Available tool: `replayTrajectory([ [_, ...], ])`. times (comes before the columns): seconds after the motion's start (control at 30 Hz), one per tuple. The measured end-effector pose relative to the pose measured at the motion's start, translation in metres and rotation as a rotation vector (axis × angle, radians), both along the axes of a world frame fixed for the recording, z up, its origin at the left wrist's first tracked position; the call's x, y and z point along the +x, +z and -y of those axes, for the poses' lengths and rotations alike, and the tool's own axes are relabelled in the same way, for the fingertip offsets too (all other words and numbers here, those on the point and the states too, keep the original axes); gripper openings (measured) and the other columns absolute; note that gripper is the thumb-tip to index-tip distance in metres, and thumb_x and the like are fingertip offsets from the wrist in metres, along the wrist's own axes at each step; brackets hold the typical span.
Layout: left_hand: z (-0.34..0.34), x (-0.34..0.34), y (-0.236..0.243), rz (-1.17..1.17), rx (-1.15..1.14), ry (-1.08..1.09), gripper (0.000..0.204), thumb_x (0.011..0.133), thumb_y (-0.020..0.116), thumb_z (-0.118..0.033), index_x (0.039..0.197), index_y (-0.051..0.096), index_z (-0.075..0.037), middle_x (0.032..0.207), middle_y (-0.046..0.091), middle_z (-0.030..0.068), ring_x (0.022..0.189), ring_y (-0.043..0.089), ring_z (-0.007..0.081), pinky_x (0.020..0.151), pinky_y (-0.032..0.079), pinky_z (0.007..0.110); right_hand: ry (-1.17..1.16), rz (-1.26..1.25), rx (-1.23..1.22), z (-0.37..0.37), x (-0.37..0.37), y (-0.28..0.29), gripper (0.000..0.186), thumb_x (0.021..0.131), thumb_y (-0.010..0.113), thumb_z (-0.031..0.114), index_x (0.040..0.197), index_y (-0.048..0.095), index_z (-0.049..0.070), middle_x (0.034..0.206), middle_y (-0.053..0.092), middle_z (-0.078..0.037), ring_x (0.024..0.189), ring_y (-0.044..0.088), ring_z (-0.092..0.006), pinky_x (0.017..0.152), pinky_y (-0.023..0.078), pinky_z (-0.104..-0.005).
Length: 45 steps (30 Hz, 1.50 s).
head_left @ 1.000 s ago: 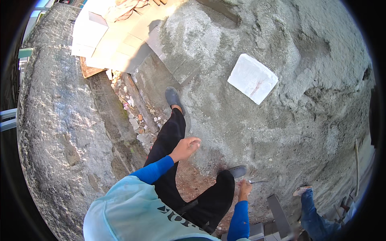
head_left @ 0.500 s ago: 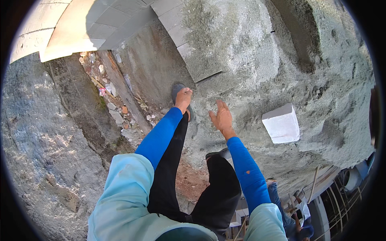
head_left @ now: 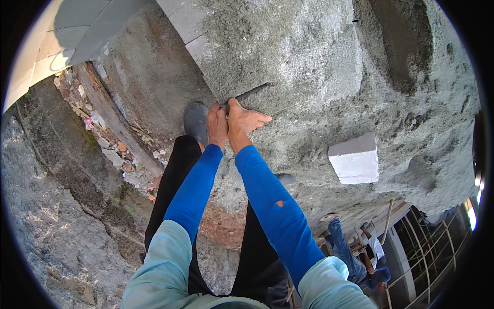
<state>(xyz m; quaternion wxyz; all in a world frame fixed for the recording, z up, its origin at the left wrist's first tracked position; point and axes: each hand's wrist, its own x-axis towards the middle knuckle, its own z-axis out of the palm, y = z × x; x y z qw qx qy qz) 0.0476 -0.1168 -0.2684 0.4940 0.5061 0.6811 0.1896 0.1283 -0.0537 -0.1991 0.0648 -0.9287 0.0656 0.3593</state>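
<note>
My left hand [head_left: 216,123] has its fingers curled at the lower corner of a grey cement-coated block [head_left: 198,49], beside a dark slot in the surface. My right hand [head_left: 246,121] is right next to it on that corner, fingers stretched to the right over the rough cement; what lies under both hands is partly hidden. My dark shoe [head_left: 194,121] is just left of my hands. A white rectangular block [head_left: 353,158] sits on the grey cement surface [head_left: 309,118] to the right.
A weathered wooden strip [head_left: 128,136] with rubble runs along the left. Pale panels [head_left: 87,28] are at the upper left. Another person [head_left: 342,250] in jeans is at the lower right, beside bamboo poles [head_left: 427,247] and another partly hidden person in white.
Both hands have moved up and left and come together at the grey block's corner. A second ago they were apart, lower down by my legs. The view has shifted too.
</note>
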Motion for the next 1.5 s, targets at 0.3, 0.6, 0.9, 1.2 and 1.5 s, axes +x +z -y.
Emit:
replayTrajectory([
  [0.3,0.006,0.013,-0.032,0.663,-0.44,0.841,0.021,0.095,0.055,-0.032,0.108,0.064,-0.019,0.107,0.059,-0.0013,0.093,0.05,0.0142,0.081,0.048,0.04,0.02,0.001,0.1,0.012,0.003,-0.005,0.142,0.066,0.087,0.038,0.15,-0.014,-0.018,0.136,0.036,-0.039,0.12,0.053,-0.0488,0.099,0.053,-0.0463],
  [0.6,-0.022,0.015,-0.04,0.77,-0.62,0.836,0.042,0.099,0.053,-0.05,0.121,0.065,-0.016,0.107,0.067,0.0039,0.094,0.062,0.0219,0.087,0.052,0.035,0.017,-0.045,0.053,0.007,0.001,0.005,0.142,0.066,0.087,0.039,0.15,-0.012,-0.018,0.137,0.035,-0.037,0.122,0.053,-0.0489,0.1,0.052,-0.0484],
  [0.9,-0.021,0.029,-0.02,0.68,-0.714,0.794,0.055,0.102,0.044,-0.056,0.131,0.059,-0.011,0.12,0.065,0.0068,0.108,0.061,0.025,0.092,0.052,0.039,0.111,0.081,0.153,0.021,-0.004,-0.009,0.142,0.066,0.086,0.045,0.149,-0.009,-0.021,0.139,0.036,-0.036,0.129,0.048,-0.0481,0.103,0.051,-0.0496],
  [1.2,-0.013,-0.012,-0.055,1.1,-0.889,0.928,0.059,0.096,0.054,-0.058,0.132,0.058,-0.012,0.129,0.063,0.0076,0.119,0.059,0.028,0.1,0.048,0.046,0.147,-0.045,0.108,0.021,-0.004,0.005,0.142,0.064,0.086,0.047,0.147,-0.004,-0.026,0.14,0.037,-0.037,0.126,0.052,-0.0488,0.108,0.046,-0.0466],
  [1.5,-0.014,0.016,-0.028,1.177,-0.885,0.924,0.062,0.098,0.052,-0.057,0.141,0.052,-0.012,0.147,0.054,0.0098,0.137,0.048,0.0302,0.112,0.039,0.048,-0.215,0.028,0.65,0.055,0.046,-0.037,0.111,0.08,0.078,0.04,0.144,0.017,-0.026,0.146,0.033,-0.039,0.139,0.038,-0.0425,0.114,0.035,-0.0447],
])
